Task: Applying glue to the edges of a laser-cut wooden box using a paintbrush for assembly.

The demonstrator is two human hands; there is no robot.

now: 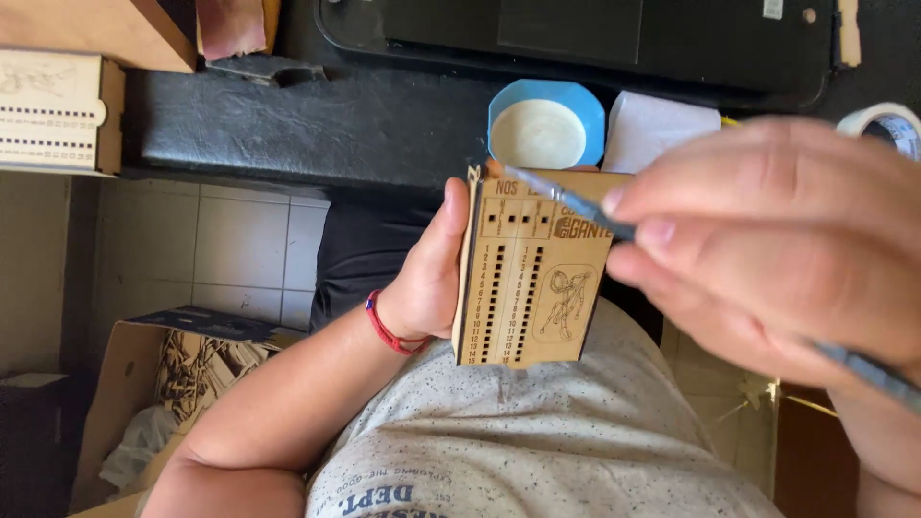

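L hand [427, 278] grips a small laser-cut wooden box [531, 273] from its left side, thumb up along the edge, fingers wrapped behind & out of sight, so it's closed round the box. Box is held upright over the person's lap, in front of a speckled grey shirt [537, 451]; its face has rows of small square holes, engraved numbers & a line drawing of a figure. Red cord bracelet [387, 329] on the L wrist.

R hand [787, 249] is close to the camera & blurred, fingers pinched on a thin brush [576, 203] w/ a dark handle. Brush tip touches the box's top left corner.

Behind the box on the black surface [317, 120]: a blue dish [547, 125] w/ pale stuff inside, white paper [662, 125] just beside it, a tape roll [883, 123] at the right edge. Another wooden box [58, 113] sits far left. Open cardboard carton [144, 384] on the tiled floor, lower left
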